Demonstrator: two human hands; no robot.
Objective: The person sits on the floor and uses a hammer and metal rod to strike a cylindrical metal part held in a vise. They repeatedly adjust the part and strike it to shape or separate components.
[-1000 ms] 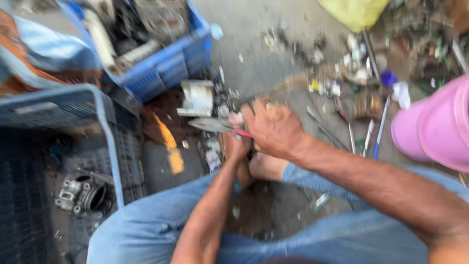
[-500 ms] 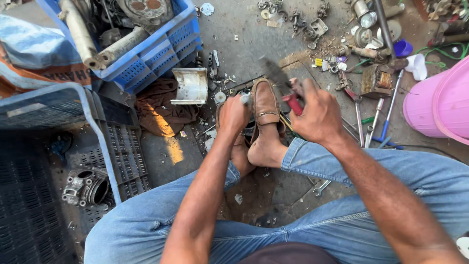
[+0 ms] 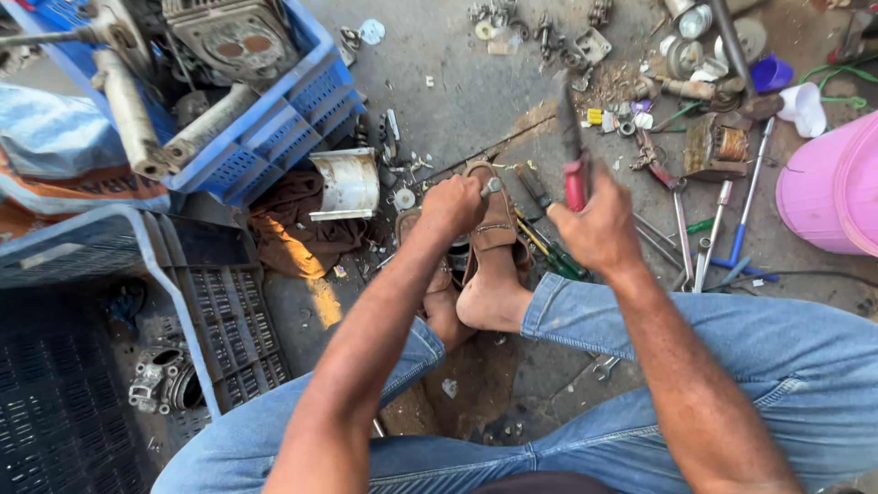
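Denim-clad legs point(image 3: 732, 366) fill the near edge of the head view, the person seated low with both feet in brown sandals point(image 3: 494, 215) on the concrete floor point(image 3: 466, 91). Just past the knees, the left hand point(image 3: 451, 203) is clenched around a small metal part point(image 3: 492, 187), held right above the sandals. The right hand point(image 3: 599, 229) grasps a red-handled tool point(image 3: 572, 151); its long axis runs almost straight away from the person, with the dark blade pointing to the far side and tipped slightly left. The tool's tip hangs over bare floor, apart from the scattered hardware.

Room is tight. Screwdrivers and wrenches point(image 3: 695, 247) lie just right of the feet, a pink bucket point(image 3: 837, 187) blocks the right edge, and a brown rag point(image 3: 293, 224) with a white metal cylinder point(image 3: 347, 183) sits just left. A dark crate point(image 3: 82, 366) holding an engine part point(image 3: 160, 380) walls the near left.

Farther off, a blue crate point(image 3: 274, 128) carries tubes and a cylinder head, while nuts, washers and a copper coil point(image 3: 718, 146) litter the stained, dusty ground outdoors in sunlight.
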